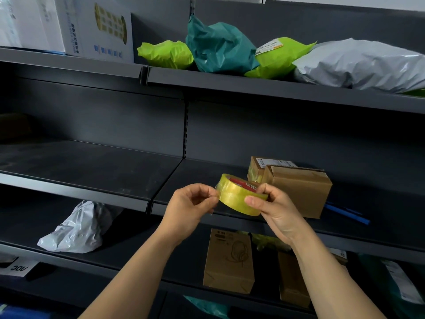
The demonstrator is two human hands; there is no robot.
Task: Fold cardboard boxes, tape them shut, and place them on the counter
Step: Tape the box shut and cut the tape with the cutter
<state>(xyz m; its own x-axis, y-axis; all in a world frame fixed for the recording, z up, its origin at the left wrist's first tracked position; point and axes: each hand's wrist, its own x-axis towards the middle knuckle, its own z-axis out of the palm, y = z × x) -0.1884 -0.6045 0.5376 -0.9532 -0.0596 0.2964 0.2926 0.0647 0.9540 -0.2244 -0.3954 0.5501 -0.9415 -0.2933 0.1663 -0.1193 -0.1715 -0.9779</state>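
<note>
One roll of packing tape, clear yellowish with a red core, is held in the air in front of the middle shelf of dark grey metal shelving. The right hand grips the roll, thumb flat on its outer face and fingers curled over the top rim. The left hand pinches the loose tape end at the roll's left edge, thumb and forefinger tight together.

Four brown cardboard boxes in view. Two sit on the middle shelf just behind the roll: the front box and the labelled box touching it from behind. Two more are one shelf down: the headphone-print box, upright, and the plain box to its right.

Top shelf holds four mailer bags: two lime-green bags, one teal bag between them and one grey bag. One pale grey bag lies lower left, and one blue strip lies beside the front box.
</note>
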